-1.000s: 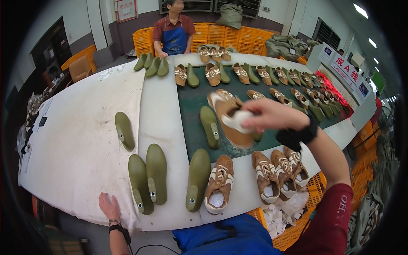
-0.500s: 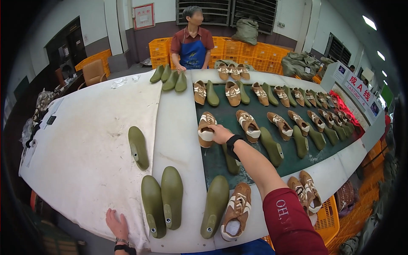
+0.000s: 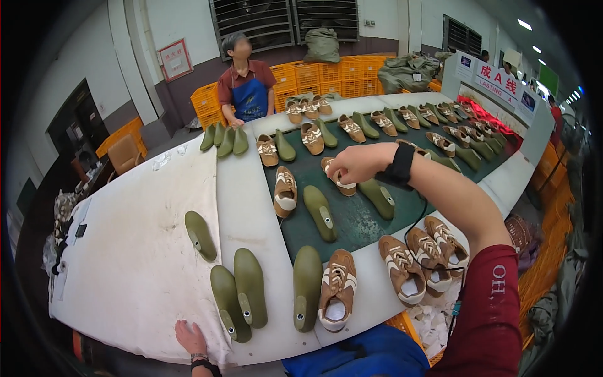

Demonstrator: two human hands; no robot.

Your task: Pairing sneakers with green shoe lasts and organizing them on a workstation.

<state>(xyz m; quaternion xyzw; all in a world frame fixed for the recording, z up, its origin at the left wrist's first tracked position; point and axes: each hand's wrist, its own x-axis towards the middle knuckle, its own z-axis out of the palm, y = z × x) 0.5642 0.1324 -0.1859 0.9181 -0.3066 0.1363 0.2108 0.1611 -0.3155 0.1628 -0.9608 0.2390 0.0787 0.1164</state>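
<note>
My right hand (image 3: 359, 163) reaches over the dark green belt, its fingers curled onto a brown-and-white lace-up sneaker (image 3: 346, 188); the hand covers much of that shoe. Just to its left a similar sneaker (image 3: 285, 193) lies on the belt. Green shoe lasts (image 3: 320, 212) lie beside the shoes, one of them a last (image 3: 377, 198) close below my right wrist. My left hand (image 3: 191, 338) rests with spread fingers on the white cloth (image 3: 138, 251), holding nothing. Nearest it are two lasts (image 3: 250, 286) at the table's front edge.
Near me stand a last (image 3: 306, 289), a sneaker (image 3: 337, 290) and several more sneakers (image 3: 402, 269) on the white ledge. Rows of shoes and lasts run off to the right. Across the table a co-worker in a blue apron (image 3: 250, 99) stands before orange crates (image 3: 314, 78).
My right hand has left the leftmost sneaker of the nearer row and moved right to another one. My view has shifted rightward. The left hand stays on the cloth.
</note>
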